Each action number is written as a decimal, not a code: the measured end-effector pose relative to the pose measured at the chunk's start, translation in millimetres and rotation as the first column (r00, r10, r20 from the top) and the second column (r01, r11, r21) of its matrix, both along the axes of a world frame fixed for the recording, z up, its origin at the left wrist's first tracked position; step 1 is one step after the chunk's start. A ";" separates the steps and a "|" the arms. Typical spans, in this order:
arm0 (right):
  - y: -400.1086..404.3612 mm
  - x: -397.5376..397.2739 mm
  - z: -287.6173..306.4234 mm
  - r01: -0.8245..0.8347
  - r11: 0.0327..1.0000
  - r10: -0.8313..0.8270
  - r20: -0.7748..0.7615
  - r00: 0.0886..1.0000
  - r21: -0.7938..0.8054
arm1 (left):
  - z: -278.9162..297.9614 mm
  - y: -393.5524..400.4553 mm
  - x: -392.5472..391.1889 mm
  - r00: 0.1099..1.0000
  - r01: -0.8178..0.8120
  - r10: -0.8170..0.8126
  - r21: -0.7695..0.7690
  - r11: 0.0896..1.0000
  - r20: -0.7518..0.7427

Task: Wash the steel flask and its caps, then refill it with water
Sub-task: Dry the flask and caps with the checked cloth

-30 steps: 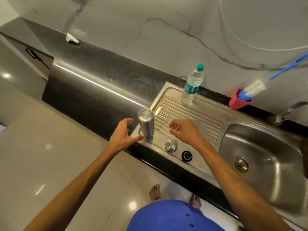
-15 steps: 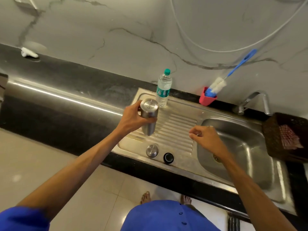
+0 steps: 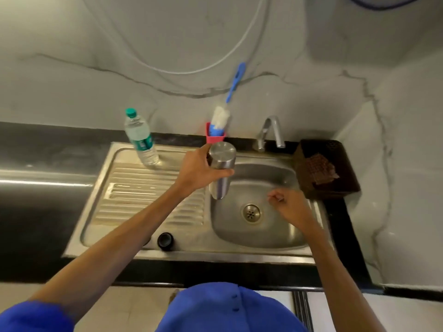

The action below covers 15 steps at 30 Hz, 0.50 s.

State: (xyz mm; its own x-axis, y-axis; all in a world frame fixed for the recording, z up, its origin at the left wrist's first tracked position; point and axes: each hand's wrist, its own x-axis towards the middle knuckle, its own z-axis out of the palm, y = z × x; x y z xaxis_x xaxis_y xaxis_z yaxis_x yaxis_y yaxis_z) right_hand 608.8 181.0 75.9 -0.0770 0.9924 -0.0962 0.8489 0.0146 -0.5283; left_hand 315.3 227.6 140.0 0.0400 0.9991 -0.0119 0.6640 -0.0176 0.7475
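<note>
Left hand (image 3: 200,170) is gripping the cylindrical brushed-steel flask (image 3: 221,172) around its upper body, fingers wrapped round it, and is holding it upright in the air over the left rim of the stainless-steel sink basin (image 3: 282,232). Right hand (image 3: 288,206) is hovering over the basin's right side, fingers curled and holding nothing visible. Left of the basin, a small round black cap (image 3: 165,241) is lying on the ribbed draining board's front edge, partly beside the left forearm. Behind the basin, a curved chrome tap (image 3: 271,133) is standing; left of the tap, a pink holder (image 3: 215,137) is carrying a blue-handled white bottle brush (image 3: 221,117). A clear plastic water bottle with a green cap (image 3: 140,137) is standing on the draining board's far side. A dark woven basket (image 3: 328,171) is sitting on the black bench (image 3: 36,212) right of the basin.
</note>
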 end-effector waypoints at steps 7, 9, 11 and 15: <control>73.4 118.4 -1.2 0.142 0.986 -0.145 0.018 0.989 0.087 | -22.1 33.1 67.9 0.999 0.042 -0.041 -0.037 0.998 0.021; 108.6 147.8 -2.9 0.172 0.982 -0.177 0.055 0.983 0.083 | -16.7 43.2 84.7 0.997 0.077 -0.077 -0.033 0.996 0.016; 138.1 173.8 -9.2 0.140 0.989 -0.144 0.111 0.983 0.050 | -12.0 52.0 100.6 0.997 0.065 -0.064 -0.032 0.997 0.031; 186.5 208.5 -32.9 0.050 0.999 -0.046 0.191 0.980 -0.018 | -15.2 66.5 127.9 0.996 0.019 -0.019 -0.006 1.000 0.086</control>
State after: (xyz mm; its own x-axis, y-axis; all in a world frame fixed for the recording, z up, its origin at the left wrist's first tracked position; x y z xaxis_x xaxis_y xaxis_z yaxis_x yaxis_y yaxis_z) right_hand 817.4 367.5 43.1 -0.0075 0.9918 -0.1274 0.9335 -0.0387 -0.3564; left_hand 443.3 294.0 124.8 0.0603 0.9981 -0.0145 0.5970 -0.0244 0.8019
